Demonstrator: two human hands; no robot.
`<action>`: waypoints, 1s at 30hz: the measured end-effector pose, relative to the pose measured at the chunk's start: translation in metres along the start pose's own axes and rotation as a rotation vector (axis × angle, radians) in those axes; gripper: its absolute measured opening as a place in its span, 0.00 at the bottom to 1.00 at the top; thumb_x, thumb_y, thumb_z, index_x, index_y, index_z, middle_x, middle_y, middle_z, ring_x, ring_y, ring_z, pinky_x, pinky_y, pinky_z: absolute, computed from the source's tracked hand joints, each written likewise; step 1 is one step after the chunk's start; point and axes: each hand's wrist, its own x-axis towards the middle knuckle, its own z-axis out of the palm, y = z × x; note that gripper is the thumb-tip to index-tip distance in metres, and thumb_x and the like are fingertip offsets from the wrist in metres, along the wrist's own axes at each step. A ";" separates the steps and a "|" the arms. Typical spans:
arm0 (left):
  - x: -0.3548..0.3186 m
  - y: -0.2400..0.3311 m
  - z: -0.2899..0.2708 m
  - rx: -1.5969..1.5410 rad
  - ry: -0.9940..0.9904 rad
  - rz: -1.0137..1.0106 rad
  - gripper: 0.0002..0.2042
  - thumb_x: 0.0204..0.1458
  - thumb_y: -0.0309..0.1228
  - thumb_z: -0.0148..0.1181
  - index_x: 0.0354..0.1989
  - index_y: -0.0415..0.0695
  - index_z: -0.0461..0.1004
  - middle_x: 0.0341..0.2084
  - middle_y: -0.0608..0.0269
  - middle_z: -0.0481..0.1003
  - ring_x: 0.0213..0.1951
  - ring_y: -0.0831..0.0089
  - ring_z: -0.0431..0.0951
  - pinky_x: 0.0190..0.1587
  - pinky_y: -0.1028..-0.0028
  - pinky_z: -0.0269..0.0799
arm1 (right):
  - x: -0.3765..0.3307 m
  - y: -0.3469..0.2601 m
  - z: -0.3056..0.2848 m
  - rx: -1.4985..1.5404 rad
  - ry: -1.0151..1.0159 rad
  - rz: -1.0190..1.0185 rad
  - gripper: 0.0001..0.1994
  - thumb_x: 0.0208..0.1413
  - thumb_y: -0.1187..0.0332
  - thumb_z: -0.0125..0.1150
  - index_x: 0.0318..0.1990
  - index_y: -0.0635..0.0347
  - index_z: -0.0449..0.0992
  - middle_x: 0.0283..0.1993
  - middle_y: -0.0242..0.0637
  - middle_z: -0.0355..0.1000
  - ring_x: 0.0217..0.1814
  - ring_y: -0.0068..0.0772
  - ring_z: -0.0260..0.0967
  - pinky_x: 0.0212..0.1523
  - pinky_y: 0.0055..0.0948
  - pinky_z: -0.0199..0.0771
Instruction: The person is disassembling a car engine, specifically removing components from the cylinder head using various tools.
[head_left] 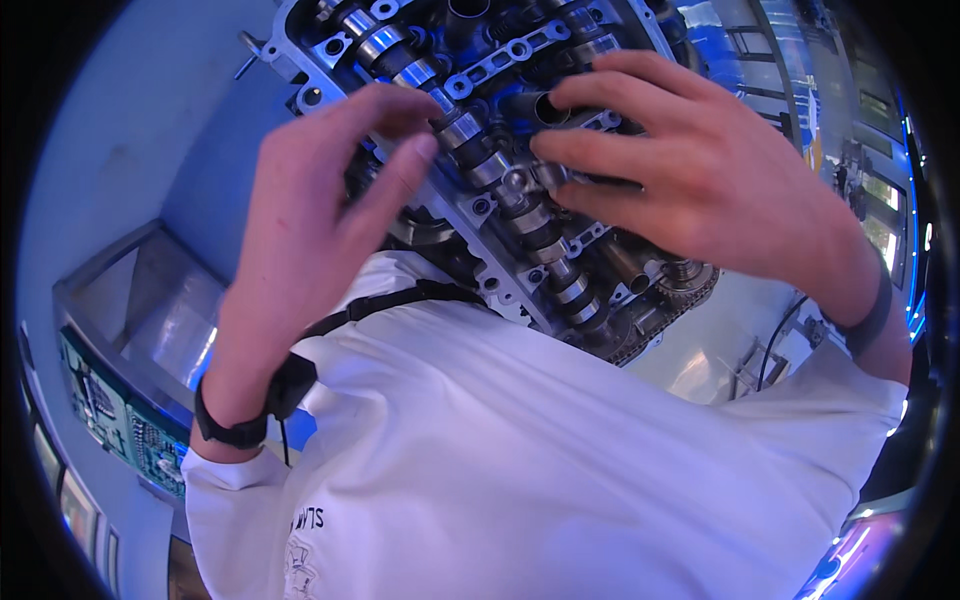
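Observation:
My left hand [325,195] is over the left side of an engine cylinder head [497,283]. Its thumb and curled forefinger are apart, with nothing visible between them, close to a shiny camshaft [465,130]. From the right, my right hand [680,160] reaches across the head with its upper fingers spread. Its lower fingertips close around a small silver metal piece [535,180], which looks like a bearing cap, at the camshaft. Part of this piece is hidden by the fingers, and I cannot tell whether it rests on the shaft.
A timing chain [690,292] runs along the near right end of the engine. At left stands a metal-framed case [150,290] with green circuit boards [125,420] below it. A dark cable [775,345] hangs at right.

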 end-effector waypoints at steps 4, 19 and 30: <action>0.001 -0.024 -0.023 0.344 -0.076 0.167 0.11 0.55 0.22 0.58 0.47 0.40 0.75 0.40 0.56 0.78 0.43 0.58 0.78 0.49 0.66 0.72 | 0.021 0.007 -0.002 -0.170 -0.282 -0.040 0.09 0.39 0.72 0.64 0.31 0.59 0.84 0.47 0.35 0.74 0.57 0.38 0.68 0.66 0.37 0.64; 0.040 -0.049 0.001 0.781 -0.361 0.622 0.07 0.48 0.33 0.61 0.32 0.44 0.78 0.39 0.62 0.74 0.50 0.64 0.72 0.59 0.55 0.62 | 0.056 0.007 0.025 -0.308 -0.634 -0.098 0.10 0.42 0.61 0.69 0.32 0.52 0.85 0.47 0.27 0.74 0.59 0.28 0.65 0.67 0.37 0.60; 0.058 -0.020 0.006 1.142 -0.495 0.596 0.07 0.50 0.34 0.67 0.37 0.50 0.83 0.46 0.72 0.75 0.52 0.71 0.75 0.50 0.65 0.68 | 0.046 0.015 0.027 -0.106 -0.644 0.060 0.28 0.44 0.55 0.72 0.55 0.52 0.78 0.62 0.31 0.68 0.68 0.36 0.59 0.69 0.42 0.57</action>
